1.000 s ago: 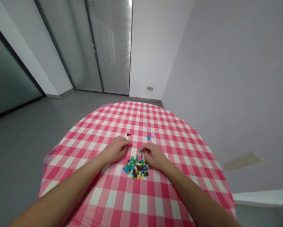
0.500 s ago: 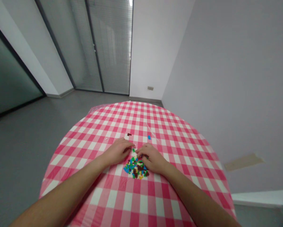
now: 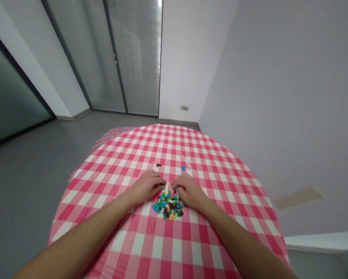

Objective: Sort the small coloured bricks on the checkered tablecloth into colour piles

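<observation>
At the centre of my feed, the left hand [image 3: 146,188] and right hand [image 3: 189,192] sat curled, fingertips down at the far edge of a heap of small multicoloured plastic bricks [image 3: 168,206]. I could not tell whether either pinched a brick. I judged the work in hand to be picking through that heap; the next move called for a careful fingertip pinch. A dark brown brick [image 3: 158,165] lay apart at 11 o'clock, a bright blue brick [image 3: 183,168] at 1 o'clock, both on a pink-and-white checked tablecloth [image 3: 168,248]. Farther out at 12 o'clock stood glass doors with grey slatted blinds [image 3: 133,58].
</observation>
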`<state>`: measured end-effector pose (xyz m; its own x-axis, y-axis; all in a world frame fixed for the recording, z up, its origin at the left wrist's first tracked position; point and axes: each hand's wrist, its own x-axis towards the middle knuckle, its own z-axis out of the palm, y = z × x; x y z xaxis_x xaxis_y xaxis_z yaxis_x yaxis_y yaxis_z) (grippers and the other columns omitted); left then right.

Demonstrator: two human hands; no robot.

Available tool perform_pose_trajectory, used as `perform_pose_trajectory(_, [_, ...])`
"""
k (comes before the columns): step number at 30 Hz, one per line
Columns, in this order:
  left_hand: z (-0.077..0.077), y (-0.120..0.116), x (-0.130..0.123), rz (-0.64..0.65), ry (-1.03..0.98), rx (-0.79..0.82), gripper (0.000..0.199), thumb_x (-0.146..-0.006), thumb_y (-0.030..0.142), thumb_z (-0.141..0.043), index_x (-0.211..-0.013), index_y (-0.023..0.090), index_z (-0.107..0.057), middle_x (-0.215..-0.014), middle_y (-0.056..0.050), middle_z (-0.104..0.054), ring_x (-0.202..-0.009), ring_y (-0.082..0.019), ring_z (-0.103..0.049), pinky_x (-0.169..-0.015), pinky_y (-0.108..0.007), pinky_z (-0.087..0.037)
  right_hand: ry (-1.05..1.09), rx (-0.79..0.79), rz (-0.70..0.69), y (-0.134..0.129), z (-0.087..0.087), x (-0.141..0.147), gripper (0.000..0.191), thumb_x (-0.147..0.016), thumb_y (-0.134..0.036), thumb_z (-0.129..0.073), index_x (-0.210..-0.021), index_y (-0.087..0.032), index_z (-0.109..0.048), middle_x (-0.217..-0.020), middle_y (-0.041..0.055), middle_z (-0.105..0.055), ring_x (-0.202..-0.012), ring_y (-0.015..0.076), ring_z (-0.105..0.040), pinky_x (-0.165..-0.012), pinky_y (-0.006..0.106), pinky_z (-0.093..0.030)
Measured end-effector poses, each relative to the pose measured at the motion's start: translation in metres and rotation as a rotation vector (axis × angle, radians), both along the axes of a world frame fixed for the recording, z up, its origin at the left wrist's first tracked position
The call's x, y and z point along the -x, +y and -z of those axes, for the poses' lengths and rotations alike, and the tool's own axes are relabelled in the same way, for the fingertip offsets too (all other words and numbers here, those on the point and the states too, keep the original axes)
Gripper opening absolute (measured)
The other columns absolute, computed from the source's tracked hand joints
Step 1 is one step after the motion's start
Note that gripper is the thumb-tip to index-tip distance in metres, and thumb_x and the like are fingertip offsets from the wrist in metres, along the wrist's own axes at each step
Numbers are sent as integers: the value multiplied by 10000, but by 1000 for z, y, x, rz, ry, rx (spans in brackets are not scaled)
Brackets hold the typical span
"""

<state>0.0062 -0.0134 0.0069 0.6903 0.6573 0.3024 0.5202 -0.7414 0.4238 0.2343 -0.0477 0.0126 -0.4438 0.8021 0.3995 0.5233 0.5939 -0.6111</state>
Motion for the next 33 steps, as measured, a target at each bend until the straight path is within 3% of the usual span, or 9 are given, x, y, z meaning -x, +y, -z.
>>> perform_pose_trajectory(3, [1,0,-2,-13,1,-7,99,-911,238,-675,-975,212,-746,-897,-40,-733,-885,-217,-629,-843,-377,-459,-4,-18,70,4,-1,-7,238,-770,-27,-544,-808,-195,-709,-805,46,-728,-812,202,-630,-821,371,-494])
perform_pose_trajectory(13, [3,4,0,-4,0,-28,172,-946,214,-604,-899,212,-770,-864,-55,-747,-847,-210,-647,-811,-345,-465,-134,32,-72,2,-7,-10,199,-813,-95,-621,-866,-220,-767,-822,40,-726,-829,199,-623,-813,353,-492])
perform_pose_trajectory(33, [-2,15,16,-81,41,-25,109,-905,203,-662,-918,222,-769,-906,-35,-780,-835,-216,-678,-787,-353,-483,-164,40,14,2,-4,-3,180,-684,-18,-628,-726,-190,-660,-731,28,-679,-752,187,-586,-725,305,-470])
